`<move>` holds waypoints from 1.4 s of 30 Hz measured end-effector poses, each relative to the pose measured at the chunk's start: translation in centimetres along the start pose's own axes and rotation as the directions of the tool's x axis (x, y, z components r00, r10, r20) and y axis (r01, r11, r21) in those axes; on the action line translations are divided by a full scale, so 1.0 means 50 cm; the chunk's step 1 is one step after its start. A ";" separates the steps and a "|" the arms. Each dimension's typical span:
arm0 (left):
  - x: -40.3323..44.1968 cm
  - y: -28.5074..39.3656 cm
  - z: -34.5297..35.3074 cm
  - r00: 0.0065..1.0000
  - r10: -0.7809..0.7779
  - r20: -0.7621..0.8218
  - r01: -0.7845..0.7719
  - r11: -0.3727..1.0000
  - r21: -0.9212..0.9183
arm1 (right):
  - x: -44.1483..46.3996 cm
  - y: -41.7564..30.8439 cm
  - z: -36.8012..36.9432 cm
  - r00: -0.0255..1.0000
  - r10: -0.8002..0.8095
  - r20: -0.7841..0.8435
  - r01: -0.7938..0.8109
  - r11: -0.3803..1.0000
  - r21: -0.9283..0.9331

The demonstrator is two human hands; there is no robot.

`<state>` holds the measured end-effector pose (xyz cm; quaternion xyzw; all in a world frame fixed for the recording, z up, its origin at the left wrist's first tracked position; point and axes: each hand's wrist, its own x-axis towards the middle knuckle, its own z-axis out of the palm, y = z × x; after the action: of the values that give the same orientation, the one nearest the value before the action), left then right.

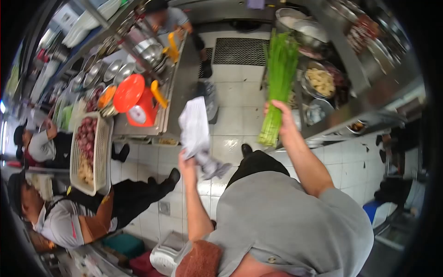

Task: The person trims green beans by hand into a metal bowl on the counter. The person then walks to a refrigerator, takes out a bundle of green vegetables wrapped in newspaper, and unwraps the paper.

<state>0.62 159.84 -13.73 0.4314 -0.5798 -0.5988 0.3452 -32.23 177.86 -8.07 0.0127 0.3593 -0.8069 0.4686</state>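
My left hand [187, 162] is closed around a crumpled white cloth with faint stripes [196, 127], one part standing up and another hanging beside the wrist. In my right hand [282, 117] is a thick bunch of long green stalks [282, 64], gripped near its cut ends. The stalks look like spring onions or chives; I cannot tell which. Their far ends reach along the edge of the right-hand counter, near a bowl of pale peeled pieces [320, 82].
At left, a red scale [139, 108] stands on a steel counter [173, 83] near metal bowls. A person beside it holds a white basket [99, 157] of small red onions and pale roots. Another person stands behind the counter. The tiled floor [230, 99] has a black mat [240, 51].
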 end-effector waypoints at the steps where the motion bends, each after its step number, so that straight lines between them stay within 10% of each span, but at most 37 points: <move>1: 0.009 -0.007 0.024 0.989 -0.022 0.147 0.003 0.991 0.132 | -0.001 -0.004 -0.014 1.000 0.014 0.009 -0.014 1.000 -0.017; 3: 0.056 -0.102 0.073 0.898 0.293 0.327 -0.414 0.815 0.406 | 0.020 -0.014 -0.036 1.000 0.022 -0.008 -0.023 0.999 -0.042; 8: 0.161 -0.158 0.167 0.880 -0.072 0.469 -0.297 0.686 0.664 | 0.049 -0.009 -0.054 0.994 -0.008 -0.106 -0.015 0.976 -0.218; 19: 0.510 -0.187 0.309 0.861 -0.169 0.480 -0.441 0.224 0.869 | 0.210 -0.017 -0.047 0.985 0.138 -0.099 -0.167 0.894 -0.416; 30: 0.841 -0.465 0.424 0.766 -0.415 0.491 -0.466 0.167 0.869 | 0.249 0.036 -0.021 0.924 0.153 -0.351 -0.273 0.906 -0.323; 32: 0.882 -0.497 0.440 0.797 -0.394 0.457 -0.527 -0.085 0.846 | 0.242 0.063 -0.023 0.907 0.153 -0.392 -0.268 0.928 -0.257; 37: 0.954 -0.662 0.436 0.604 -0.760 0.238 -0.449 -0.078 0.890 | 0.236 0.105 -0.032 0.854 0.137 -0.502 -0.266 0.944 -0.194; 39: 0.969 -0.700 0.428 0.525 -0.828 0.196 0.021 0.243 0.970 | 0.238 0.116 -0.033 0.820 0.113 -0.561 -0.270 0.941 -0.205; 40: 0.954 -0.686 0.436 0.714 -0.666 0.216 -0.050 0.259 0.965 | 0.243 0.117 -0.035 0.834 0.104 -0.543 -0.251 0.946 -0.205; 42: 0.953 -0.711 0.432 0.762 -0.603 0.236 -0.005 0.360 0.933 | 0.246 0.118 -0.043 0.839 0.082 -0.537 -0.235 0.946 -0.222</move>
<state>-34.65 128.02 -55.50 0.4581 -0.7820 -0.3450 -0.2442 -35.29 168.18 -17.42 0.1946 0.5802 -0.6723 0.4165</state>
